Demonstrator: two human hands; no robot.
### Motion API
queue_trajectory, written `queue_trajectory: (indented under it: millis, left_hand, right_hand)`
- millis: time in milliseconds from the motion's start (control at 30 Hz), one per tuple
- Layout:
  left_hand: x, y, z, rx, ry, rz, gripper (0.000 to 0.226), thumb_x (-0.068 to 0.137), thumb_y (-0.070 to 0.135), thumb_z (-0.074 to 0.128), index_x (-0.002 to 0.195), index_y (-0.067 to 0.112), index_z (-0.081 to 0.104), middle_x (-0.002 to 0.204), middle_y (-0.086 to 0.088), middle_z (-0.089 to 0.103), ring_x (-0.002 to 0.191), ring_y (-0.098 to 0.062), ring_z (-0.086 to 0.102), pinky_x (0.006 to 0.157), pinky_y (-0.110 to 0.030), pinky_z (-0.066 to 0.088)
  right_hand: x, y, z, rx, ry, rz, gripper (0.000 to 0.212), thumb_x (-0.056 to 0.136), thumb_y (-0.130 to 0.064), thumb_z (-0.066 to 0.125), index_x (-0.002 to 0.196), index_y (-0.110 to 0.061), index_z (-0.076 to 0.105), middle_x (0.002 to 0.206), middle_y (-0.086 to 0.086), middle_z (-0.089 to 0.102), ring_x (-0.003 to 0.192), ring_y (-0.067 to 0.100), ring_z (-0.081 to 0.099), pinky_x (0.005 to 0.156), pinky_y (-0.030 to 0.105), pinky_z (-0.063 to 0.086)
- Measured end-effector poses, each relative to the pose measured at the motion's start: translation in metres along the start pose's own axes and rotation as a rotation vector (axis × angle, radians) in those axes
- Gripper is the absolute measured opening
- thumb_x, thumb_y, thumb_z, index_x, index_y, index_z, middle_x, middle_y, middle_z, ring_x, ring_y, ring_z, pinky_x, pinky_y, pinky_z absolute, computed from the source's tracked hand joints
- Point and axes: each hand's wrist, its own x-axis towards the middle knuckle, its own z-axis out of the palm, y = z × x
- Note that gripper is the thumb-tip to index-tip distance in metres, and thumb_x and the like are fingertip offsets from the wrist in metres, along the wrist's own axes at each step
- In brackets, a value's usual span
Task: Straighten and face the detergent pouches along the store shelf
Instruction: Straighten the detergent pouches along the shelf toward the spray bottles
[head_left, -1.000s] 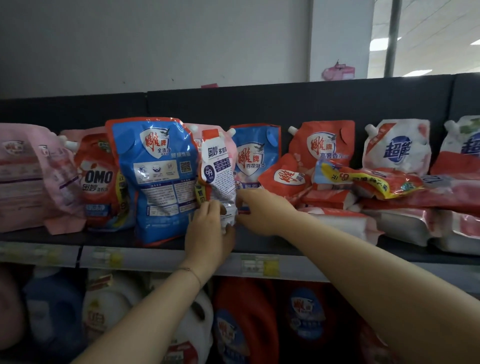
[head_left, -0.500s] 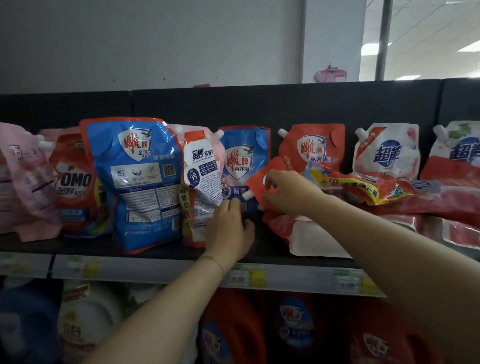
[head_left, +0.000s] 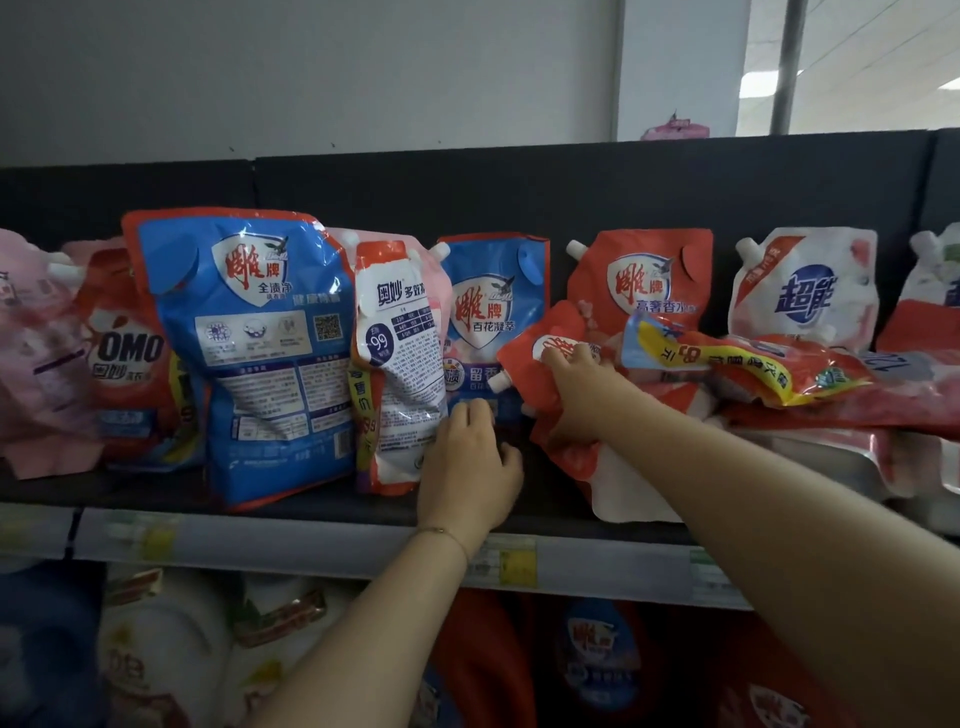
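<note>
Detergent pouches line a dark shelf (head_left: 311, 501). My right hand (head_left: 576, 392) grips a red and white pouch (head_left: 540, 364) that lies tilted, its spout pointing down left. My left hand (head_left: 465, 462) rests with curled fingers against the lower right edge of a white and red pouch (head_left: 397, 364) that stands with its back label forward. A large blue pouch (head_left: 249, 343) stands left of it, also back side forward. Behind stands a smaller blue pouch (head_left: 485, 306), partly hidden.
Right of my hands, several red pouches (head_left: 779, 374) lie flat in a heap, with upright red (head_left: 644, 275) and white (head_left: 802, 286) pouches behind. An OMO pouch (head_left: 124, 353) and pink pouches (head_left: 36, 353) stand at left. Price labels (head_left: 514, 566) run along the shelf edge; bottles fill the shelf below.
My right hand has gone from the shelf base up to the red and white pouch, taken hold of it and lifted its end from the heap. My left hand shifted slightly right along the white pouch.
</note>
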Motion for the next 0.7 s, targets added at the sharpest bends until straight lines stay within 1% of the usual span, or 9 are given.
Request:
queue_trajectory:
  millis: [67, 133, 200, 267, 333, 467, 567, 633, 700]
  left_hand:
    - [0.0, 0.001, -0.001, -0.008, -0.019, -0.027, 0.018, 0.089, 0.025, 0.052, 0.098, 0.018, 0.039, 0.107, -0.001, 0.047, 0.099, -0.021, 0.047, 0.075, -0.032, 0.036]
    - [-0.001, 0.001, -0.001, 0.006, -0.04, -0.053, 0.02, 0.089, 0.027, 0.052, 0.102, 0.016, 0.042, 0.11, -0.002, 0.048, 0.101, -0.023, 0.048, 0.077, -0.034, 0.038]
    - [0.0, 0.0, -0.001, 0.025, -0.054, -0.066, 0.024, 0.089, 0.029, 0.052, 0.106, 0.015, 0.043, 0.111, -0.002, 0.049, 0.102, -0.023, 0.049, 0.078, -0.035, 0.039]
    - [0.001, 0.0, -0.001, 0.025, -0.063, -0.071, 0.026, 0.089, 0.029, 0.052, 0.108, 0.015, 0.044, 0.112, -0.002, 0.049, 0.103, -0.023, 0.049, 0.08, -0.035, 0.04]
    - [0.001, 0.0, -0.001, 0.008, -0.069, -0.082, 0.026, 0.089, 0.029, 0.053, 0.109, 0.015, 0.044, 0.113, -0.002, 0.05, 0.103, -0.023, 0.049, 0.082, -0.035, 0.041]
    - [0.0, 0.0, -0.002, 0.003, -0.072, -0.106, 0.026, 0.089, 0.029, 0.053, 0.109, 0.015, 0.045, 0.113, -0.002, 0.05, 0.105, -0.022, 0.049, 0.083, -0.035, 0.04]
    - [0.001, 0.0, -0.002, -0.001, -0.078, -0.124, 0.029, 0.089, 0.031, 0.054, 0.111, 0.015, 0.045, 0.114, -0.003, 0.051, 0.106, -0.023, 0.049, 0.085, -0.035, 0.041]
    - [0.001, 0.0, -0.001, 0.011, -0.097, -0.134, 0.033, 0.088, 0.034, 0.054, 0.114, 0.014, 0.046, 0.116, -0.004, 0.051, 0.108, -0.025, 0.05, 0.086, -0.037, 0.041]
    - [0.001, -0.001, 0.0, 0.028, -0.112, -0.136, 0.036, 0.087, 0.037, 0.055, 0.114, 0.014, 0.047, 0.116, -0.004, 0.052, 0.109, -0.027, 0.051, 0.087, -0.039, 0.042]
  right_hand:
    - [0.007, 0.0, -0.005, -0.079, -0.055, -0.011, 0.119, 0.064, -0.052, 0.083, 0.15, -0.021, 0.007, 0.149, 0.028, 0.019, 0.129, 0.048, 0.039, 0.101, 0.053, 0.043]
    - [0.013, -0.002, -0.004, -0.153, -0.079, -0.03, 0.123, 0.062, -0.056, 0.082, 0.15, -0.019, 0.004, 0.148, 0.033, 0.019, 0.126, 0.048, 0.043, 0.099, 0.053, 0.045]
    - [0.014, -0.003, 0.0, -0.177, -0.049, -0.021, 0.114, 0.07, -0.054, 0.079, 0.15, -0.019, 0.005, 0.147, 0.033, 0.022, 0.122, 0.047, 0.048, 0.094, 0.05, 0.048]
    - [0.013, -0.001, 0.005, -0.147, 0.036, -0.01, 0.09, 0.084, -0.043, 0.069, 0.15, -0.022, 0.01, 0.147, 0.029, 0.025, 0.118, 0.047, 0.051, 0.088, 0.05, 0.049]
    - [0.009, 0.001, 0.009, -0.137, 0.102, -0.017, 0.075, 0.092, -0.039, 0.06, 0.149, -0.024, 0.014, 0.144, 0.025, 0.031, 0.115, 0.046, 0.052, 0.084, 0.048, 0.049]
    - [0.003, 0.002, 0.012, -0.143, 0.188, -0.082, 0.069, 0.095, -0.042, 0.054, 0.15, -0.03, 0.014, 0.137, 0.021, 0.041, 0.112, 0.042, 0.055, 0.083, 0.045, 0.049]
    - [-0.002, 0.003, 0.014, -0.137, 0.266, -0.121, 0.069, 0.095, -0.049, 0.051, 0.152, -0.036, 0.013, 0.138, 0.014, 0.046, 0.114, 0.036, 0.055, 0.082, 0.04, 0.047]
    - [-0.006, 0.003, 0.015, -0.136, 0.354, -0.155, 0.07, 0.094, -0.051, 0.053, 0.152, -0.04, 0.014, 0.135, 0.009, 0.051, 0.112, 0.033, 0.057, 0.079, 0.036, 0.046]
    - [-0.011, 0.002, 0.016, -0.115, 0.424, -0.186, 0.072, 0.092, -0.047, 0.058, 0.152, -0.04, 0.019, 0.13, 0.006, 0.057, 0.108, 0.032, 0.059, 0.075, 0.035, 0.046]
